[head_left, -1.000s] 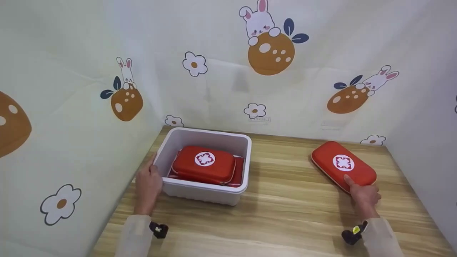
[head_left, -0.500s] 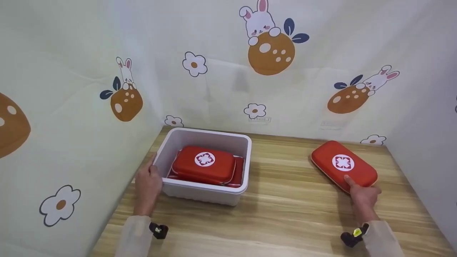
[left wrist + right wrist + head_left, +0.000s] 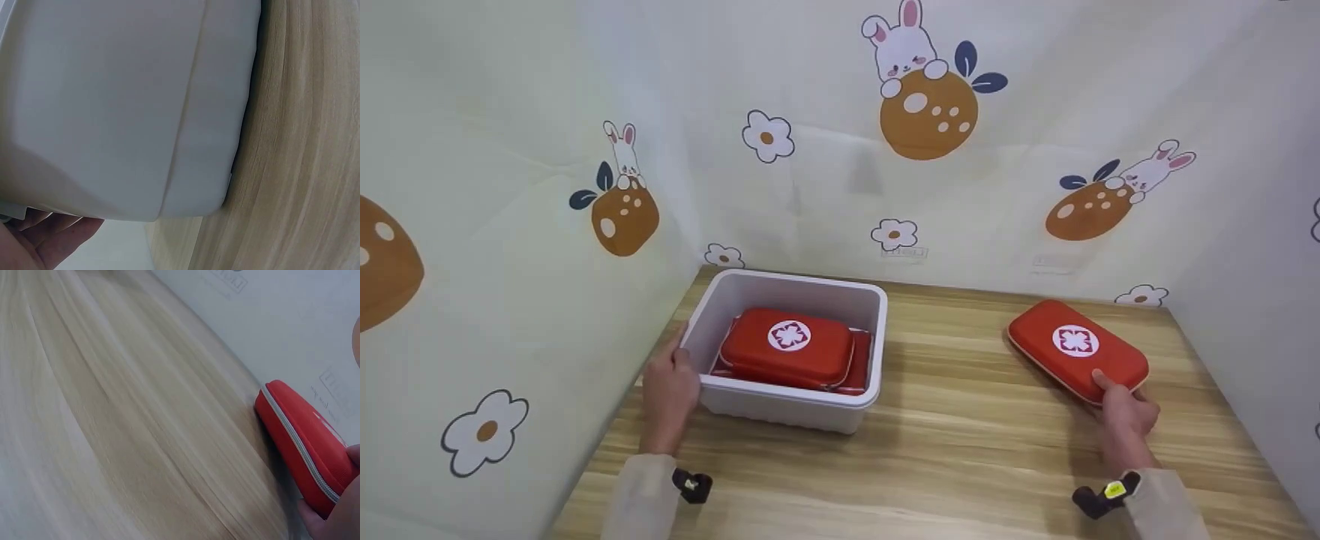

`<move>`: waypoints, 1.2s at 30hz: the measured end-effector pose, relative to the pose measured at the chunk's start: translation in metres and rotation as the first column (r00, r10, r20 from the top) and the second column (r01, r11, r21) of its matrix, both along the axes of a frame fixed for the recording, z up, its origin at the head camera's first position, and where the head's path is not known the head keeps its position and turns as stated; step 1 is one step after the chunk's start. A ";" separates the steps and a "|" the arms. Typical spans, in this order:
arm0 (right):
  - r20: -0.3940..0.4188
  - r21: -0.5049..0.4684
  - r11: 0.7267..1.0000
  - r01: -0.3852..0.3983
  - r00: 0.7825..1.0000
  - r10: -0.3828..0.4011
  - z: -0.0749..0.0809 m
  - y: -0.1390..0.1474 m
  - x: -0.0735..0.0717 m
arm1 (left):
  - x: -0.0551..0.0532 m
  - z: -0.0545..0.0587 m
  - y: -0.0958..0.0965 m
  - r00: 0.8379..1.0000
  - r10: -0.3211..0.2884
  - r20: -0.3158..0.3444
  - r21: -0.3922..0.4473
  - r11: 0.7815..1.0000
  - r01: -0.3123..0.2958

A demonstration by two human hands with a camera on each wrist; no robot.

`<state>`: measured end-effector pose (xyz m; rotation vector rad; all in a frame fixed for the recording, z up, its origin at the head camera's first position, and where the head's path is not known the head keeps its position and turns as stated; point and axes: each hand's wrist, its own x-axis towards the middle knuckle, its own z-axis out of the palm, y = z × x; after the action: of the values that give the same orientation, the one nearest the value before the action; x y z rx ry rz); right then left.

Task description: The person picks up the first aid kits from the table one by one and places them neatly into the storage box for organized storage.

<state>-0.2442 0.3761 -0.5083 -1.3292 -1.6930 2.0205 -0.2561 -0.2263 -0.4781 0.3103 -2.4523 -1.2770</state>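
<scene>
My right hand (image 3: 1129, 412) grips the near right end of a red zippered first-aid case (image 3: 1046, 330), thumb on top and fingers round its edge. A white round emblem marks its top, and in the right wrist view a grey zipper runs along the side of the case (image 3: 304, 450). At the left, my left hand (image 3: 669, 382) holds the left side of a white plastic bin (image 3: 787, 394) at its rim. Fingers (image 3: 67, 239) lie along the wall of the bin (image 3: 101, 112) in the left wrist view. Inside it lies another red first-aid case (image 3: 757, 360), face up.
Under that case in the bin lies a further flat red item (image 3: 857, 364), mostly hidden. The wood-grain table (image 3: 945, 450) is bounded by pale walls (image 3: 810, 195) printed with rabbits and flowers, at the back and both sides.
The case in my right hand has shifted slightly left, its near end tipped up a little, and the thumb sits slightly differently on it. My left hand and the bin stay put.
</scene>
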 end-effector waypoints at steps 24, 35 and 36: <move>-0.181 -0.309 0.951 -0.013 0.982 -0.046 0.036 -0.036 0.001 | 0.000 -0.001 0.000 1.000 0.010 -0.001 0.011 1.000 -0.010; -0.268 -0.283 0.952 -0.118 0.963 0.039 0.056 -0.056 0.003 | -0.001 -0.003 -0.001 1.000 -0.002 -0.024 0.008 1.000 0.002; -0.268 -0.279 0.951 -0.136 0.962 0.059 0.058 -0.057 0.004 | -0.002 -0.003 -0.001 1.000 -0.003 -0.024 0.008 1.000 0.003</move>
<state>-0.2399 0.3187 -0.4501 -1.0147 -1.4104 2.4577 -0.2576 -0.2269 -0.4808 0.2915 -2.4286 -1.2851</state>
